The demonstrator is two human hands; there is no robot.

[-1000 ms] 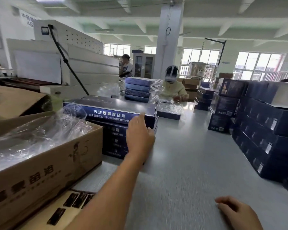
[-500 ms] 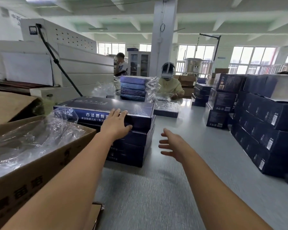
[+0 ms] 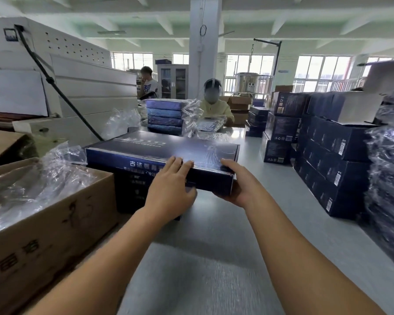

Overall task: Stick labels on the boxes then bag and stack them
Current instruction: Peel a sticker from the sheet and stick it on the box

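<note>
A flat dark blue box (image 3: 155,147) with white lettering tops a short stack of like boxes (image 3: 132,192) in the middle of the grey table (image 3: 209,258). My left hand (image 3: 168,192) holds its near edge, fingers over the top and thumb below. My right hand (image 3: 239,183) grips its near right corner, thumb on top and fingers beneath. The box juts out past the stack toward me.
A cardboard carton (image 3: 43,223) full of clear plastic bags stands at the left. Tall stacks of dark boxes (image 3: 334,155) line the right side. Bagged boxes (image 3: 166,115) and a seated person (image 3: 214,103) are at the far end, a white machine (image 3: 77,92) behind left.
My right hand has come forward from mid-air and taken the box's right corner. My left hand has closed on the near edge, and the top box has slid toward me.
</note>
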